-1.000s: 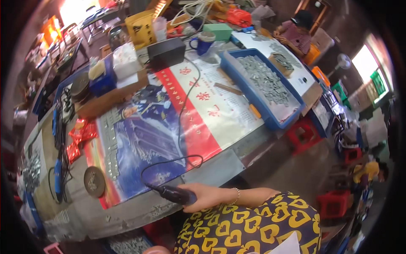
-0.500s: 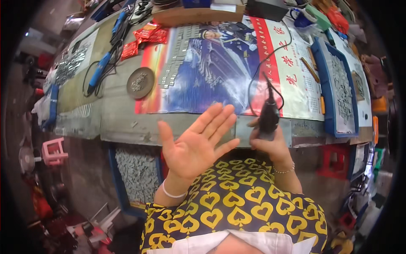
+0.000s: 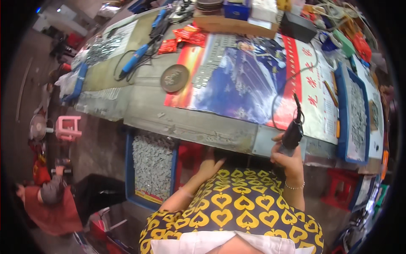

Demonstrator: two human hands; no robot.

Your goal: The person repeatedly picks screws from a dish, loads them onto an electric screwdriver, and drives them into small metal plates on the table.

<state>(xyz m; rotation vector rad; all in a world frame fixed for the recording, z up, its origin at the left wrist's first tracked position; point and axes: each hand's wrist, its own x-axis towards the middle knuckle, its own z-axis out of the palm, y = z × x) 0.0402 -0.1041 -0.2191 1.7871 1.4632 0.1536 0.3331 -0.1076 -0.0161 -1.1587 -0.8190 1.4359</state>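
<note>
Right hand (image 3: pixel 289 158) gripping black corded tool (image 3: pixel 292 135) at near edge of desk (image 3: pixel 141 99). Left hand (image 3: pixel 209 168) just nearside of desk; can't tell if gripping.

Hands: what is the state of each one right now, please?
Left hand: not clear enough to tell whether open or closed.
Right hand: closed, holding the black tool.

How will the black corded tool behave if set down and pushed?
The black tool is likely stiff: its body looks solid. Being rounded, it might roll a little. Its thin cord seems floppy, lying in loose curves, and may drag.
</note>
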